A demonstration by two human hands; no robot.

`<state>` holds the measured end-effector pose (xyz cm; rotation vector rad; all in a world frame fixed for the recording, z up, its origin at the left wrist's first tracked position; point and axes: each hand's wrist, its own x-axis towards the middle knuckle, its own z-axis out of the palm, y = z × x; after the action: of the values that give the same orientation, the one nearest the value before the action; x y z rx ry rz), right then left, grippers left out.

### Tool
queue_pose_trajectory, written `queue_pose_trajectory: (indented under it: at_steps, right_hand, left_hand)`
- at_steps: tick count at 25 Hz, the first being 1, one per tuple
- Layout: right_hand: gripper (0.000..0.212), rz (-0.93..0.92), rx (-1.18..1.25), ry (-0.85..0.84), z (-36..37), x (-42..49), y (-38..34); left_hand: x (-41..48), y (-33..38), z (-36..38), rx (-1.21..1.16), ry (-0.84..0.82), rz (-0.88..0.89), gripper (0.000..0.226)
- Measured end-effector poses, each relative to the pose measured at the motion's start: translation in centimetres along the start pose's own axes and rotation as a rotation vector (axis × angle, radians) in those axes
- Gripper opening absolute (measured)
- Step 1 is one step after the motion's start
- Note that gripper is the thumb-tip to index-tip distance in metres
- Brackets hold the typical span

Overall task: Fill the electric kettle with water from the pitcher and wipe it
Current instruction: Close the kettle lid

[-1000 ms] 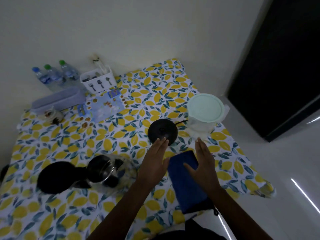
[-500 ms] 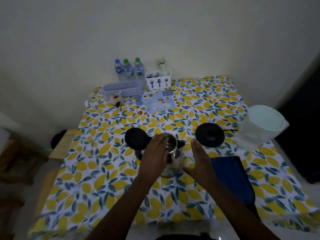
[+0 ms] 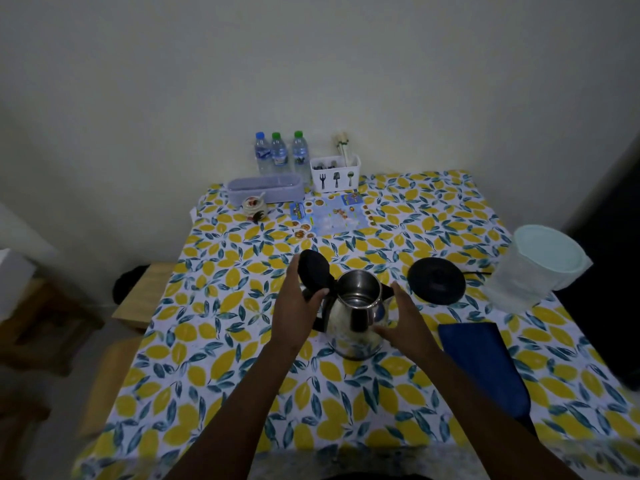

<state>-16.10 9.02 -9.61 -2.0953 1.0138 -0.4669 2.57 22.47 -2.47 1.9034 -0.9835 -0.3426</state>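
A steel electric kettle (image 3: 356, 317) stands upright in the middle of the lemon-print table (image 3: 242, 341), its black lid (image 3: 313, 271) hinged open to the left. My left hand (image 3: 298, 310) grips the kettle's black handle and lid side. The fingers of my right hand (image 3: 398, 320) press against the kettle's right wall. The round black kettle base (image 3: 436, 280) lies to the right, apart from the kettle. A translucent pitcher (image 3: 533, 271) with a pale green lid stands at the right edge. A folded blue cloth (image 3: 485, 365) lies in front of the base.
Three water bottles (image 3: 280, 152), a white cutlery caddy (image 3: 335, 173), a lilac box (image 3: 263, 188), a small jar (image 3: 254, 206) and a printed sheet (image 3: 332, 216) sit at the back by the wall. Wooden stools (image 3: 145, 292) stand left of the table.
The view swung from the right side to the table's centre. Both hands left the blue cloth and took hold of the kettle, which now stands upright in the middle.
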Motion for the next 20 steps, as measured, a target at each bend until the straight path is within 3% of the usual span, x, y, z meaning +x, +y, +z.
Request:
queue_pose_trajectory:
  at_steps: [3,7,9,13,20]
  right_hand:
    - [0.099,-0.007,0.062,-0.018,-0.4,0.3,0.2]
    - [0.098,0.021,0.132,-0.041,-0.5,0.4,0.6]
    - [0.097,0.022,0.140,-0.052,-0.6,0.5,0.8]
    - [0.092,-0.043,0.085,-0.064,-0.7,0.8,1.6]
    - [0.087,-0.113,0.030,-0.069,-0.7,0.9,2.5]
  left_hand:
    - [0.8,2.3,1.6,0.049,-0.170,0.185,0.071]
    - [1.8,2.8,5.5,0.328,-0.431,0.377,0.051]
    - [2.3,2.1,6.8,0.448,-0.444,0.365,0.052]
    - [2.4,1.4,7.7,0.464,-0.363,0.239,0.059]
    - [2.2,2.0,8.5,0.616,-0.379,0.257,0.051]
